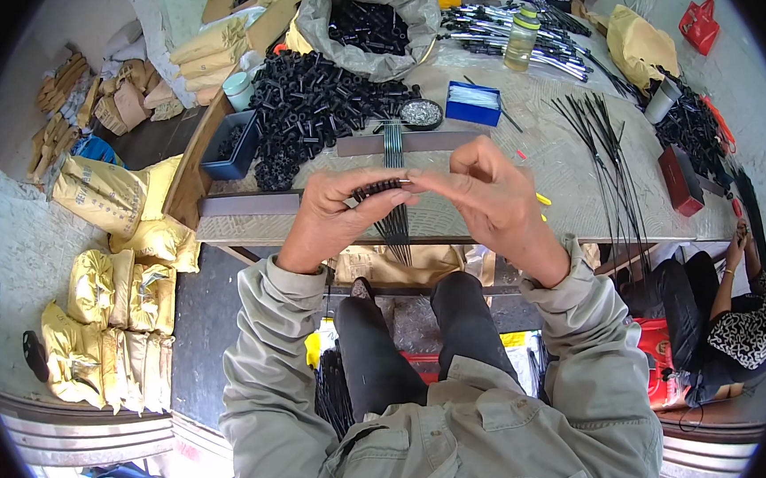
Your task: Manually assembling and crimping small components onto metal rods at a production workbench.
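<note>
Hands meeting over a row of small black tubes at the worktop's near edge

Left hand [333,216] has its fingers curled and pinching one end of a short row of black tube pieces [378,187], held just above the front edge of the worktop [565,173]. Right hand [487,198] comes in from the other side, thumb and forefinger pressed together on a thin metal pin sticking out of that row's end. Right behind the row, a bundle of thin dark rods [392,149] lies across a flat grey bar [412,142]. Further back from it sits a big heap of loose black tube pieces [311,97], with a grey sack [368,18] of more behind. A blue tray [473,104] sits just right of the bar.
</note>
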Available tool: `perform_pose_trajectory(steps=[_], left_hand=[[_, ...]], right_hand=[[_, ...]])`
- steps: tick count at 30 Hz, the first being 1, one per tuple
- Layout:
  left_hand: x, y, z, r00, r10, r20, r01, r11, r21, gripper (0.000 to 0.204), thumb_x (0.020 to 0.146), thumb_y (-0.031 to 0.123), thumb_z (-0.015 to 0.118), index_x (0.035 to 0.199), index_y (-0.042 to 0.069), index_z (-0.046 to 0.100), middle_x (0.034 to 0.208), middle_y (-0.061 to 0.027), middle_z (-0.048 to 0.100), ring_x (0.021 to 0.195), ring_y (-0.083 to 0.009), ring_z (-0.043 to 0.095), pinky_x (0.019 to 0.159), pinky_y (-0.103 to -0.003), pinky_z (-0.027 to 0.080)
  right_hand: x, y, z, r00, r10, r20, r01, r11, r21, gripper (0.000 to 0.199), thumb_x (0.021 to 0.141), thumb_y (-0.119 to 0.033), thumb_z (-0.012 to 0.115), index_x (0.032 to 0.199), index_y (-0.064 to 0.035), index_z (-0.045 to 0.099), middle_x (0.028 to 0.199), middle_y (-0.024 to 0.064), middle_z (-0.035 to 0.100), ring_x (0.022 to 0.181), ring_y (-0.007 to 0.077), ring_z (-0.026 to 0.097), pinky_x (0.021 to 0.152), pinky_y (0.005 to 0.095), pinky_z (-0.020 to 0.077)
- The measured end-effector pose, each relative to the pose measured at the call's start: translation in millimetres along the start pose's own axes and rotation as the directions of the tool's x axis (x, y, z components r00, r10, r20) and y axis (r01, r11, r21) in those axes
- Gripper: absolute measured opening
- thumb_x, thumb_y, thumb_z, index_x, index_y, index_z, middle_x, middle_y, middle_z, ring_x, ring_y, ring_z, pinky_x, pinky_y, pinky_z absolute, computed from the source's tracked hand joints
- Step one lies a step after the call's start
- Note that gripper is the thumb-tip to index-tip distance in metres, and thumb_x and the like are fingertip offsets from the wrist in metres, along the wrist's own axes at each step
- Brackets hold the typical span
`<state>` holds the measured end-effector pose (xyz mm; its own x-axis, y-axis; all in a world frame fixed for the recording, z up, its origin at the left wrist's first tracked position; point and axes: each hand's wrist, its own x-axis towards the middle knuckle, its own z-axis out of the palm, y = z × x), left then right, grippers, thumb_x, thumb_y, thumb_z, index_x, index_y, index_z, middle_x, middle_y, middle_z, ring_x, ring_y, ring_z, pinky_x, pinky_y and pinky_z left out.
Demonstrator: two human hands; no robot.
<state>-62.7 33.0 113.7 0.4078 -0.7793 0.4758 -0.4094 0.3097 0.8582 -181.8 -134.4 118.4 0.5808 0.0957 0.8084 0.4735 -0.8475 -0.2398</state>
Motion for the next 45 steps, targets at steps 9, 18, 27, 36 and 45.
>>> perform_pose_trajectory(steps=[9,18,27,36,45], left_hand=[[-1,-6,-11,0.983,0.139,0.124,-0.178,0.899,0.399,0.025,0.069,0.009,0.072,0.093,0.002,0.064,0.08,-0.0091,0.066,0.073,-0.0185,0.063,0.065,-0.026,0.047],[2,-23,-6,0.916,0.382,0.12,-0.391,0.791,0.47,0.041,0.058,0.025,0.077,0.091,0.005,0.065,0.076,-0.0093,0.062,0.067,-0.0266,0.06,0.059,-0.031,0.044],[-6,-27,-14,0.914,0.398,0.077,-0.397,0.838,0.373,0.043,0.055,0.026,0.078,0.089,0.005,0.064,0.071,-0.0094,0.06,0.063,-0.0284,0.058,0.056,-0.032,0.042],[-12,-38,-4,0.967,0.225,0.116,-0.253,0.881,0.4,0.057,0.058,0.04,0.074,0.104,0.01,0.061,0.095,-0.0093,0.062,0.086,-0.0267,0.06,0.073,-0.037,0.046],[-45,-129,29,0.96,0.09,0.266,-0.281,0.345,0.896,0.071,0.056,0.047,0.071,0.118,0.017,0.052,0.135,-0.0062,0.036,0.128,-0.0238,0.029,0.103,-0.046,0.02]], right_hand=[[31,0,-17,0.915,-0.356,0.191,0.383,0.915,-0.13,0.033,0.067,-0.002,0.065,0.099,-0.0084,0.064,0.075,0.0034,0.047,0.054,0.0164,0.052,0.044,0.0252,0.0418],[33,-13,-16,0.93,-0.272,0.248,0.299,0.951,-0.077,0.038,0.069,-0.001,0.065,0.106,-0.0053,0.055,0.086,0.0088,0.052,0.06,0.0224,0.056,0.046,0.0298,0.0442],[33,-29,-5,0.937,-0.049,0.347,0.069,0.997,-0.045,0.045,0.074,-0.001,0.06,0.117,-0.0075,0.048,0.087,0.0097,0.05,0.065,0.0237,0.056,0.051,0.0308,0.0444],[45,-43,4,0.894,-0.157,0.419,0.257,0.947,-0.194,0.025,0.075,-0.017,0.063,0.097,-0.0085,0.056,0.078,0.006,0.049,0.06,0.0197,0.054,0.054,0.031,0.0431],[22,-65,-54,0.722,-0.226,0.654,0.287,0.958,0.013,0.017,0.067,-0.018,0.067,0.078,-0.0082,0.059,0.065,0.0013,0.044,0.05,0.0167,0.049,0.043,0.0282,0.0372]])
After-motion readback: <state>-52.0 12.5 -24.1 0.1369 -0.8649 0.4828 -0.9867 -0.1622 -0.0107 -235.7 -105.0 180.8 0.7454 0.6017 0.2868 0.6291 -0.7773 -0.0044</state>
